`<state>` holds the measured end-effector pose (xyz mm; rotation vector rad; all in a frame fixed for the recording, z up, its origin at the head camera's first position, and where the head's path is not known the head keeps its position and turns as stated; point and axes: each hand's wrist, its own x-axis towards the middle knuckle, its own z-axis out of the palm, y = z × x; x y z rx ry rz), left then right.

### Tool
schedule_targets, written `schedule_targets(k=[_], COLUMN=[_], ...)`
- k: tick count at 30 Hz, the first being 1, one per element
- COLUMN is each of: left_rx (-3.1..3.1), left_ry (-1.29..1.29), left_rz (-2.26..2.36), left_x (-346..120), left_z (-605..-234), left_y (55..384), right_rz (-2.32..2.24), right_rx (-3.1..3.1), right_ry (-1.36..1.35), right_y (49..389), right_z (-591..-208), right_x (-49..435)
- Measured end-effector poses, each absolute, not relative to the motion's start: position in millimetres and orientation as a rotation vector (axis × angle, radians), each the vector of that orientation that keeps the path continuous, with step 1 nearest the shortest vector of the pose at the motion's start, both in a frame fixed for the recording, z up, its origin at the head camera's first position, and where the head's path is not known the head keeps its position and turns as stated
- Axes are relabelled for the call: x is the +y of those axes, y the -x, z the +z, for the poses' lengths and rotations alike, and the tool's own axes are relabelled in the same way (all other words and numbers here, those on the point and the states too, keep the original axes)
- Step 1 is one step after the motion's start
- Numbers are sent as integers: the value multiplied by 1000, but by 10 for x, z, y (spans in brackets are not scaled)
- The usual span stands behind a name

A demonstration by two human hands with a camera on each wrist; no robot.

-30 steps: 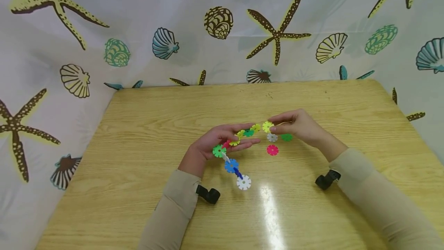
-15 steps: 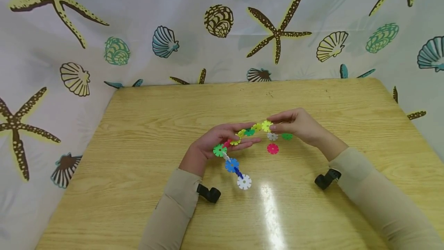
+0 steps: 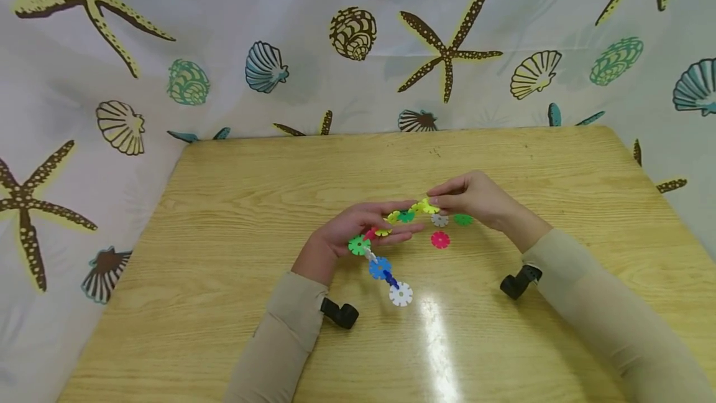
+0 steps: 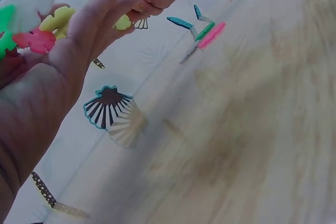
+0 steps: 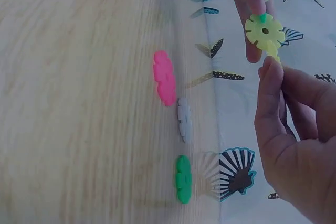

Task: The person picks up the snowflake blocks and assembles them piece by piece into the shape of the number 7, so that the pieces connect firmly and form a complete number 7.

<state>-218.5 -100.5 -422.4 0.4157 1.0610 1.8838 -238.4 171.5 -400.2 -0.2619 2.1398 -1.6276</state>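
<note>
**Right hand (image 3: 475, 199) pinches a yellow disc (image 3: 429, 207) at one end of a chain of notched discs (image 3: 358, 250)**

The thumb and fingertips of the right hand grip the disc by its edge, tilted, against the next yellow disc (image 5: 255, 34); whether their slots are engaged, I cannot tell. The left hand (image 3: 348, 226) holds the chain near its middle, the thumb laid over the discs and the other fingers stretched toward the right hand.

The chain hangs between and below the hands, above the desk (image 3: 235, 222). From the right hand's end it runs through yellow, green, pink, white and blue pieces to a white end disc (image 3: 400, 300) nearest the person; whether that one touches the desk is unclear.

Three loose discs lie flat on the desk near the right hand: a pale disc (image 3: 440, 221), a pink disc (image 3: 440, 244) just on its near side, and a green disc (image 3: 463, 220) to its right, partly beneath the hand.

Beige sleeves (image 3: 610, 322) cover both forearms. A cloth (image 3: 313, 11) printed with shells and starfish stands behind the desk.
</note>
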Motion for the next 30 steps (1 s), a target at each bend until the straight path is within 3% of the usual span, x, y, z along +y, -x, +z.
schedule_targets(k=[11, 30], left_rx=[1043, 1106], left_ry=[-433, -544], left_rz=[1898, 1832], left_x=[-1018, -990], left_z=[-4192, -4248], left_y=[2199, 2155], right_rz=[-1931, -1791], right_rx=[1832, 2037], right_ry=[-42, 93], right_y=[2302, 2380], right_z=[-3971, -4008], right_x=[1616, 1567])
